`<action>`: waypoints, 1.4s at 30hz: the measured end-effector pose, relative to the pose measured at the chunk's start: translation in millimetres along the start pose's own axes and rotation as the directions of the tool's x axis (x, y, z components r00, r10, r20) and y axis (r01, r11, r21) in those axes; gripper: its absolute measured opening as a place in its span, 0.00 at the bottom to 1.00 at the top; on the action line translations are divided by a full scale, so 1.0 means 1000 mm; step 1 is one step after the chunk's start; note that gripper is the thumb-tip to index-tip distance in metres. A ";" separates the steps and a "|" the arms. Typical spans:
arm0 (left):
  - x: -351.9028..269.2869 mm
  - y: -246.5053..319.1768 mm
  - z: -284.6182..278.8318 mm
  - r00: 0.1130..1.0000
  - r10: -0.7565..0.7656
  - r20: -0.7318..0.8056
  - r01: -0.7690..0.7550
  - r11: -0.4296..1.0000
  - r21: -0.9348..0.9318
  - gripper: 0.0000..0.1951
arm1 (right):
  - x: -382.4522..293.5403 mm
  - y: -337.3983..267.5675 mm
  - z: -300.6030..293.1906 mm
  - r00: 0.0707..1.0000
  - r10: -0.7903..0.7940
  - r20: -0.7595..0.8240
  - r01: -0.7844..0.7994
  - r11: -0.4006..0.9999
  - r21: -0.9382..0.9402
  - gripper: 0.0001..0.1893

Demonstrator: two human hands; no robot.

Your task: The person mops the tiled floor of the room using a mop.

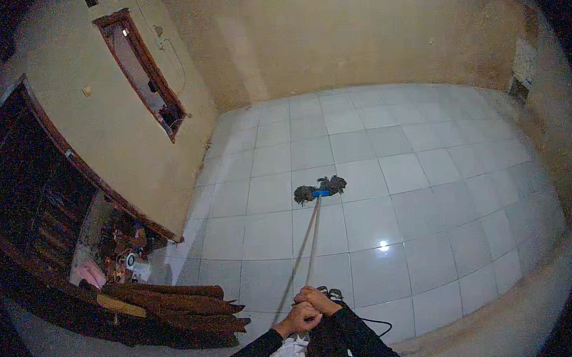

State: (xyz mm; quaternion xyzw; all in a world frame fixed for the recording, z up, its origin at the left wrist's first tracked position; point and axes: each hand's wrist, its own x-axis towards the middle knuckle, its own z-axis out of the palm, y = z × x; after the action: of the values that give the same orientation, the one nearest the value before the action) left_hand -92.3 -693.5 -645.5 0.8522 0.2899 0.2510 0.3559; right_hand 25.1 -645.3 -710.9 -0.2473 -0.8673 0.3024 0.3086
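Note:
A string mop with a long pale handle (313, 253) slants away from me across the white tiles. Its dark grey string head (334, 184) lies spread on the floor, joined to the handle by a blue clamp (321, 193). My right hand (318, 299) is wrapped around the upper part of the handle. Just below and to the left, my left hand (302, 318) is closed near the handle's top end, touching the right hand. The very end of the handle is hidden by the hands. A thin shadow of the handle falls to its left on the tiles.
Rolled brown material (175, 303) lies at lower left, beside a doorway with a dark wooden frame (104, 182). Household items, including a pink thing (91, 274), sit beyond it. Beige walls (336, 38) border the tiled floor (364, 173). A black cord (386, 325) loops by my right arm.

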 end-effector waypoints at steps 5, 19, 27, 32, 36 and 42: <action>0.002 0.010 -0.002 0.997 -0.019 -0.078 0.018 1.000 -0.011 0.08 | 0.004 -0.015 -0.015 0.995 0.049 0.089 -0.048 0.999 -0.010 0.09; 0.000 0.000 0.006 0.998 0.018 -0.068 -0.021 0.999 -0.037 0.09 | -0.004 0.000 0.001 0.998 0.046 -0.035 -0.044 0.997 0.058 0.08; 0.006 0.010 -0.001 0.997 0.034 -0.069 -0.035 0.999 -0.021 0.11 | -0.002 0.003 0.003 1.000 0.012 0.013 -0.012 1.000 0.013 0.07; 0.016 -0.011 -0.023 0.999 0.009 0.041 -0.011 0.999 0.043 0.11 | 0.018 0.008 0.002 0.901 0.434 -0.003 -0.301 0.630 0.716 0.08; 0.057 -0.036 -0.018 0.991 0.059 0.119 -0.073 0.990 0.121 0.11 | 0.003 0.087 0.000 0.999 0.033 -0.017 -0.034 0.996 -0.080 0.13; 0.065 -0.025 -0.011 0.992 0.080 -0.093 -0.078 0.997 0.019 0.16 | -0.001 0.093 0.009 0.975 0.143 -0.169 -0.145 0.989 0.001 0.11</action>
State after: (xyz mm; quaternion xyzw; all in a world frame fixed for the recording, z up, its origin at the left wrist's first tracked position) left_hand -61.0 -629.8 -643.3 0.8529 0.2743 0.3026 0.3252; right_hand 42.0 -585.0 -779.9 -0.3358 -0.8197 0.2970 0.3565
